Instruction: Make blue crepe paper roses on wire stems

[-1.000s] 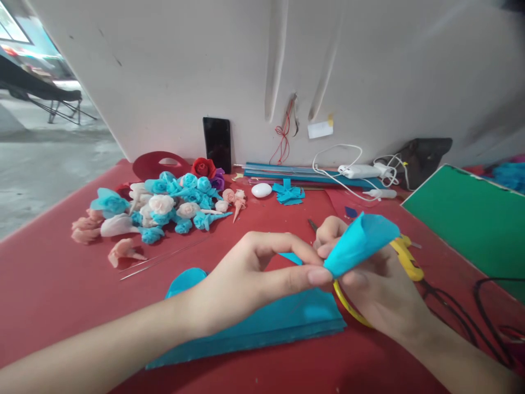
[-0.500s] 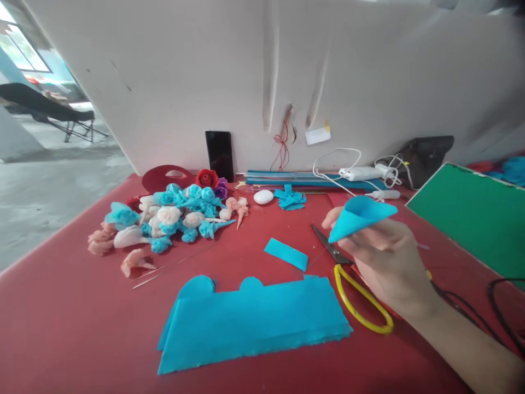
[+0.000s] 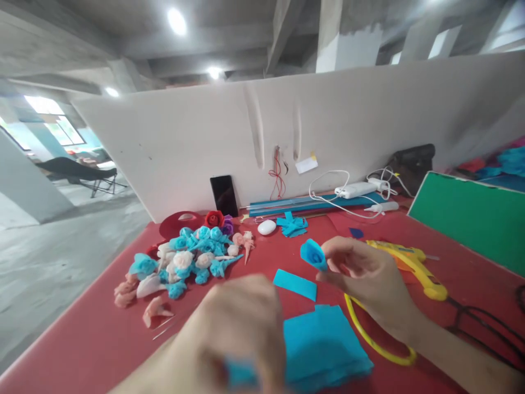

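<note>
My right hand [image 3: 365,273] is closed, pinching a small blue paper flower [image 3: 313,254] between thumb and fingers, its rolled opening facing left. Under that hand is a pair of scissors with yellow handles [image 3: 379,345], its blades mostly hidden. My left hand [image 3: 241,323] is in the foreground, knuckles up and blurred by motion, in front of the stack of blue paper [image 3: 328,345]. Some blue shows between its curled fingers; I cannot tell whether it is a held piece or the stack behind. A loose blue paper strip [image 3: 295,284] lies between my hands.
To the left is a pile of blue, white and pink paper flowers [image 3: 186,257]. A yellow glue gun [image 3: 414,265] lies right of my right hand. At the back are a phone [image 3: 224,195], a white egg-shaped object [image 3: 267,227], a power strip [image 3: 356,190] and a green board [image 3: 467,224].
The view has tilted up. My left hand has come into the foreground. My right hand has turned; its blue paper, a wide cone before, now shows as a smaller, layered rolled flower. The glue gun now shows.
</note>
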Demonstrator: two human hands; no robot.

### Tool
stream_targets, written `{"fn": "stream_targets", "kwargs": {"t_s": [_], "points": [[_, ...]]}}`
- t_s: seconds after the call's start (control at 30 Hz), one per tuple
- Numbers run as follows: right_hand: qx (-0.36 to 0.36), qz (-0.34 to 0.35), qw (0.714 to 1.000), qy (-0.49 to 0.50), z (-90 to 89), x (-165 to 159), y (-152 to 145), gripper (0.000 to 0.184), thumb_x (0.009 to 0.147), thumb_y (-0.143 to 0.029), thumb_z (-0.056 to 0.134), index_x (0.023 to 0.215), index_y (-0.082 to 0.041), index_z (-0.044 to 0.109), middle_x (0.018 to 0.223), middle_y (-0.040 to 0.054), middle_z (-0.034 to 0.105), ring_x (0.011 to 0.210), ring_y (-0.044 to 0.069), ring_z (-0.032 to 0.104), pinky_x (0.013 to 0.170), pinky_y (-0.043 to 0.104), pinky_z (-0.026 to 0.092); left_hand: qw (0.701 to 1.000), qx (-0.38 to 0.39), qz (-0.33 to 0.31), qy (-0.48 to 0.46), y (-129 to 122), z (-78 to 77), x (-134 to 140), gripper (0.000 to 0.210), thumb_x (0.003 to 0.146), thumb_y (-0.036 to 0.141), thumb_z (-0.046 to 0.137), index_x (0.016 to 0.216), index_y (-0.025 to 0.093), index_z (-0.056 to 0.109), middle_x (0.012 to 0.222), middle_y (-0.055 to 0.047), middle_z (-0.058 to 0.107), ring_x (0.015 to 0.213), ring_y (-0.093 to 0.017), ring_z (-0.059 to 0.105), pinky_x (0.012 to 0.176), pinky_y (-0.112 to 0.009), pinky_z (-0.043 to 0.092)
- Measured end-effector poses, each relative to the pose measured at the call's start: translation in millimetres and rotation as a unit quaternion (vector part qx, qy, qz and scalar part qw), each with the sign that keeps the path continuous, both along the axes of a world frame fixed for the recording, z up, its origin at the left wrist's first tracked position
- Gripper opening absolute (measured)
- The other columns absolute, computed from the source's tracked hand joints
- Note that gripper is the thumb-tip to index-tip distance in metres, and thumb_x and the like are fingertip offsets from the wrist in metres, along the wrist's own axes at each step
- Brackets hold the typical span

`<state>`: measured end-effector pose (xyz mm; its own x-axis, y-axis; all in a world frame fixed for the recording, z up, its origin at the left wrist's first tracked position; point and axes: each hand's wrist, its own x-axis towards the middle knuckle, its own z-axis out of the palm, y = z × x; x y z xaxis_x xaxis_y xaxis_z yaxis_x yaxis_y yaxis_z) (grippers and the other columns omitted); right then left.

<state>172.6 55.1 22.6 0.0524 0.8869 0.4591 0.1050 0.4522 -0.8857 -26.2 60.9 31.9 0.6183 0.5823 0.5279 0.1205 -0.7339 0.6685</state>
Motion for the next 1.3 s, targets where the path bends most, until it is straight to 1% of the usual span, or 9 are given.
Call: {"fn": "stream_targets", "kwargs": {"t_s": [0.1, 0.17, 0.27, 0.63, 0.73, 0.97, 1.1, 1.2, 1.3], "points": [[0.023, -0.022, 0.999, -0.002, 0.8, -4.1, -4.1, 0.016, 0.066, -0.021, 0.074, 0.073, -0.022, 0.059, 0.067, -0.0020, 0.055, 0.059, 0.010, 0.048, 0.049, 0.021, 0.040, 0.996, -0.052, 0.063, -0.028, 13.9, 13.3, 0.8, 0.009, 0.080, 0.025, 0.061, 0.075, 0.019, 0.056, 0.072, 0.000, 0.059, 0.071, -0.013, 0.056, 0.067, -0.026, 0.047], [0.042, -0.029, 0.998, -0.021, -0.4, -6.0, -7.3, 0.016, 0.067, -0.020, 0.073, 0.074, -0.022, 0.058, 0.070, -0.0015, 0.056, 0.061, 0.011, 0.049, 0.050, 0.022, 0.040, 0.988, -0.106, 0.101, -0.053, 19.4, 11.9, 8.0, 0.015, 0.074, 0.023, 0.068, 0.084, 0.019, 0.058, 0.082, -0.001, 0.061, 0.081, -0.015, 0.057, 0.074, -0.028, 0.047], [0.066, -0.014, 0.996, -0.051, -4.8, -8.2, -11.3, 0.017, 0.069, -0.016, 0.070, 0.080, -0.024, 0.058, 0.076, -0.0010, 0.058, 0.064, 0.011, 0.051, 0.052, 0.021, 0.041, 0.984, -0.139, 0.077, -0.082, 19.2, 4.0, 16.9, 0.023, 0.070, 0.022, 0.070, 0.092, 0.020, 0.062, 0.091, -0.003, 0.062, 0.087, -0.018, 0.057, 0.079, -0.031, 0.047], [0.025, 0.034, 0.996, -0.076, -4.3, -15.0, -11.3, 0.013, 0.071, -0.020, 0.069, 0.081, -0.023, 0.062, 0.072, -0.0014, 0.059, 0.061, 0.010, 0.049, 0.051, 0.020, 0.040, 0.964, -0.232, 0.029, -0.127, 10.3, 2.7, 19.6, 0.005, 0.068, 0.027, 0.071, 0.067, 0.022, 0.073, 0.071, -0.001, 0.053, 0.065, -0.012, 0.050, 0.060, -0.025, 0.044], [0.050, 0.079, 0.991, -0.099, -0.3, -13.7, -10.2, 0.005, 0.074, -0.019, 0.067, 0.077, -0.021, 0.064, 0.074, -0.0008, 0.060, 0.063, 0.010, 0.051, 0.052, 0.020, 0.040, 0.963, -0.232, 0.035, -0.131, 11.3, 1.7, 19.8, 0.008, 0.068, 0.031, 0.072, 0.067, 0.023, 0.073, 0.070, -0.001, 0.050, 0.064, -0.013, 0.048, 0.057, -0.026, 0.043], [0.072, 0.104, 0.982, -0.140, 0.4, -10.0, -10.8, 0.010, 0.080, -0.020, 0.062, 0.081, -0.026, 0.070, 0.075, -0.0008, 0.060, 0.059, 0.009, 0.051, 0.048, 0.020, 0.039, 0.973, -0.190, 0.039, -0.123, 12.7, -2.2, 18.2, 0.003, 0.068, 0.024, 0.072, 0.065, 0.024, 0.072, 0.072, -0.001, 0.052, 0.070, -0.014, 0.049, 0.067, -0.029, 0.045], [0.120, 0.074, 0.980, -0.142, -1.7, -7.7, -10.7, 0.012, 0.078, -0.018, 0.064, 0.085, -0.027, 0.069, 0.077, -0.0015, 0.061, 0.060, 0.009, 0.053, 0.049, 0.020, 0.041, 0.978, -0.178, -0.003, -0.106, 20.5, -2.7, 14.7, 0.005, 0.069, 0.026, 0.071, 0.073, 0.024, 0.073, 0.076, -0.001, 0.057, 0.075, -0.015, 0.053, 0.073, -0.030, 0.046], [0.136, 0.023, 0.980, -0.142, 0.0, -6.1, -10.6, 0.012, 0.076, -0.018, 0.067, 0.081, -0.029, 0.068, 0.073, -0.0040, 0.061, 0.056, 0.009, 0.052, 0.045, 0.021, 0.040, 0.981, -0.177, -0.024, -0.073, 36.7, -2.0, 6.1, 0.033, 0.066, 0.020, 0.074, 0.098, 0.026, 0.069, 0.076, 0.000, 0.062, 0.082, -0.016, 0.056, 0.084, -0.033, 0.043], [0.129, 0.002, 0.982, -0.140, 3.5, -3.7, -10.1, 0.016, 0.076, -0.018, 0.066, 0.080, -0.033, 0.067, 0.071, -0.0062, 0.061, 0.051, 0.009, 0.049, 0.042, 0.022, 0.040, 0.979, -0.188, 0.001, -0.081, 52.4, -1.0, -3.0, 0.025, 0.076, 0.020, 0.065, 0.100, 0.026, 0.066, 0.076, 0.001, 0.060, 0.077, -0.013, 0.054, 0.081, -0.030, 0.045]]}}
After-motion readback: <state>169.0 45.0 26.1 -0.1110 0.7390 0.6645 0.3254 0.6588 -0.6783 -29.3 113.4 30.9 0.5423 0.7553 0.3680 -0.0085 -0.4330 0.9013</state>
